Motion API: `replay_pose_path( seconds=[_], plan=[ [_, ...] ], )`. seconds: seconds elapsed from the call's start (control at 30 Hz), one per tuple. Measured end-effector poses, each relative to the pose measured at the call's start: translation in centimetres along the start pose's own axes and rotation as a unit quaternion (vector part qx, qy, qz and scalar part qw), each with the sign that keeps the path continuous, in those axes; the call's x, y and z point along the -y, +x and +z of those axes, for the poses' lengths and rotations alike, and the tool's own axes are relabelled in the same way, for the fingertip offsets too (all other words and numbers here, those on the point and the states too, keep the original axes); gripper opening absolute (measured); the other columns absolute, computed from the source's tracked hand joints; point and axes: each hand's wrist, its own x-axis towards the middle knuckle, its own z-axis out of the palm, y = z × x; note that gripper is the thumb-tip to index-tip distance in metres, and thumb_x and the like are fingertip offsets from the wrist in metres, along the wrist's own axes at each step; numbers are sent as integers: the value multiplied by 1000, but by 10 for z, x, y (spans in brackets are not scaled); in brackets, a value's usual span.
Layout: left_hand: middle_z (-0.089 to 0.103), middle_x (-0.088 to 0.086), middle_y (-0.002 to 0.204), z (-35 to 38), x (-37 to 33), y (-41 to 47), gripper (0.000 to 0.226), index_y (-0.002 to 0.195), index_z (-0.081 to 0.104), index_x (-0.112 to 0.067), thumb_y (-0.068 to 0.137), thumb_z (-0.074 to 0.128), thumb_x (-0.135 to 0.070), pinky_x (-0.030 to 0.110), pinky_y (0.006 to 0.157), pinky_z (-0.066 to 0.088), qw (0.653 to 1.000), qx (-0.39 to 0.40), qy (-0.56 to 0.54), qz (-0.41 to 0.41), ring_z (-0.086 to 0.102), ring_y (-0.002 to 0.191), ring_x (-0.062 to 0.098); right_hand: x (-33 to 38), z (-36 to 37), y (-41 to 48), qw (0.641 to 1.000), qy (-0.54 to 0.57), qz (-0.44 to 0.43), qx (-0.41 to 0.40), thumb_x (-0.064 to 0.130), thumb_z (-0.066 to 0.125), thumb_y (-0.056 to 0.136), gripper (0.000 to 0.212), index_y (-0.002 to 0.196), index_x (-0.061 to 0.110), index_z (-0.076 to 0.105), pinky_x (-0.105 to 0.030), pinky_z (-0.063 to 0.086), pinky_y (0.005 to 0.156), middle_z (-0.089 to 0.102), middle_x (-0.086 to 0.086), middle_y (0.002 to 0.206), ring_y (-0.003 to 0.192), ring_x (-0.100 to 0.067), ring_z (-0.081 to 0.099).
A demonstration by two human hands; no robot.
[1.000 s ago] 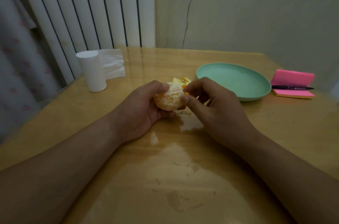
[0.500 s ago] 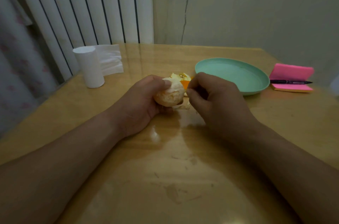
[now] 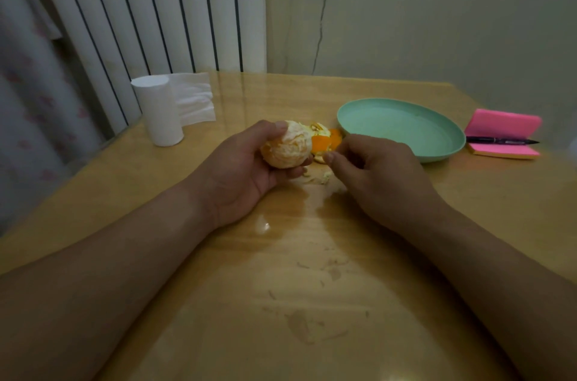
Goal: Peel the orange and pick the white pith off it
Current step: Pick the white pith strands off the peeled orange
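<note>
Left hand [image 3: 243,174] grasps the orange [image 3: 288,146], fingers curled under it and thumb over the top. The fruit is lifted just off the counter [image 3: 312,255], at centre; it is fully peeled and pale with pith. Right hand [image 3: 374,174] sits just beside the orange, apart from it, fingers clenched with thumb against forefinger. We cannot tell whether a pith scrap is between them. Orange peel pieces [image 3: 324,138] lie behind the fruit, next to the green plate [image 3: 443,149]. We note pale pith scraps [image 3: 324,177] on the counter between the hands. A tissue roll [image 3: 159,115] stands upright at far left. A pink sticky-note pad [image 3: 502,127] with a pen [image 3: 499,141] on it lies right of the plate.
</note>
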Motion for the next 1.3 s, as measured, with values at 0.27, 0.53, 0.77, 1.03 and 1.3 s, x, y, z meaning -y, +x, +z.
replay_pose_path(
  seconds=[0.27, 0.53, 0.77, 1.03, 1.3],
  plan=[
    [71, 21, 131, -2, 3, 2, 53, 141, 54, 6, 95, 67, -19, 39, 89, 64, 998, 13, 43, 33, 71, 119, 32, 14, 5, -6, 994, 99, -31, -43, 40, 74, 97, 13, 103, 29, 68, -19, 47, 72, 67, 13, 94, 90, -6, 62],
    [69, 20, 134, -1, 3, 0, 52, 142, 52, -4, 94, 72, -12, 44, 94, 63, 995, 6, 92, 35, 71, 122, 36, 16, 6, -8, 990, 133, -40, -25, 38, 73, 98, 11, 100, 28, 70, -24, 51, 71, 69, 13, 90, 88, -9, 64],
    [67, 22, 139, -3, 3, 0, 51, 144, 54, -3, 95, 65, -15, 45, 101, 61, 996, 48, 80, 15, 69, 126, 35, 15, 6, -7, 986, 164, -13, -9, 32, 72, 100, 7, 96, 26, 69, -16, 46, 63, 67, 11, 80, 76, -5, 61],
    [65, 20, 144, -5, 2, 3, 43, 148, 54, -2, 108, 52, -17, 47, 112, 53, 988, 103, 112, 21, 63, 135, 33, 18, 2, -9, 984, 167, -32, -54, 27, 71, 100, 4, 102, 26, 68, -15, 49, 71, 69, 14, 90, 89, -5, 66],
    [73, 15, 131, -3, 4, 2, 47, 139, 60, -6, 96, 71, -23, 35, 91, 61, 985, 36, 159, 61, 74, 115, 26, 18, -1, -8, 991, 70, -80, -77, 28, 74, 98, 7, 104, 23, 75, -27, 54, 71, 70, 14, 88, 82, -7, 64]
  ],
)
